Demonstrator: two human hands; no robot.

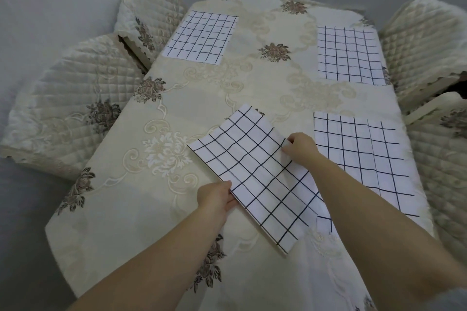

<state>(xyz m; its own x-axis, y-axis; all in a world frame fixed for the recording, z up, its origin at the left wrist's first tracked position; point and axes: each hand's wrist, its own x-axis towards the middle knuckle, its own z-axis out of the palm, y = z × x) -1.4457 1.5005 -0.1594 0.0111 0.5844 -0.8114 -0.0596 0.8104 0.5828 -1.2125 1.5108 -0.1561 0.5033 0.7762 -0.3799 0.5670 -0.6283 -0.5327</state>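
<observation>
A white placemat with a dark grid pattern [250, 169] is held turned at an angle over the near middle of the table [141, 219], which is covered by a cream embroidered cloth. My left hand [214, 197] grips its near left edge, thumb on top. My right hand [300, 149] pinches its right edge. Its near corner lies over the corner of another grid placemat [364, 156] that rests flat at the near right.
Two more grid placemats lie flat, one at the far left [202, 38] and one at the far right [350, 55]. Quilted cream chairs flank the table: two on the left [68, 106] [151, 10] and two on the right [424, 40] [444, 159].
</observation>
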